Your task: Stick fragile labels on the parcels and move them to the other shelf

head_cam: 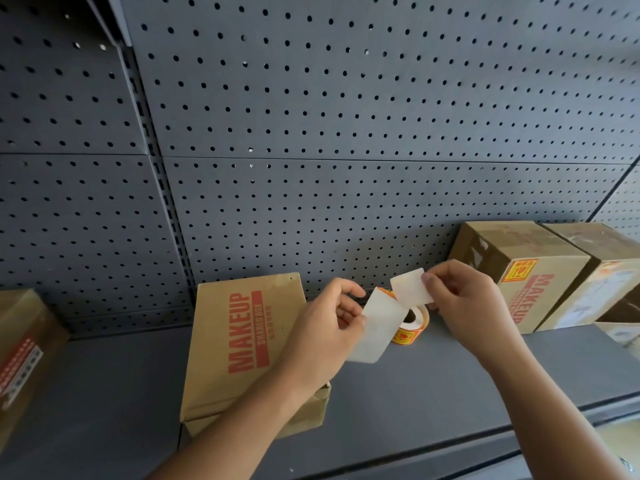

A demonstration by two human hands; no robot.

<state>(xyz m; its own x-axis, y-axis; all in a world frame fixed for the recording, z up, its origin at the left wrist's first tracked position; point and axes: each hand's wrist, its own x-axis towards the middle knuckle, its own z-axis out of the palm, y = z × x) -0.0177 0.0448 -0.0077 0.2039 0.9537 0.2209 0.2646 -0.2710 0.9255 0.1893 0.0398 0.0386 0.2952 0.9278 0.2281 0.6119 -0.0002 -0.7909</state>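
Fragile label (411, 287), pale back toward the camera, is pinched at its right edge by the right hand (474, 306). The left hand (322, 330) grips the white backing strip (375, 327), which meets the label's lower left corner. Both are held above the label roll (410, 329) on the grey shelf (433, 382). The unlabelled MAKEUP parcel (242, 341) lies flat to the left, under the left wrist, its long axis running away toward the back wall. The label must likely travel leftward, past the nearer left hand.
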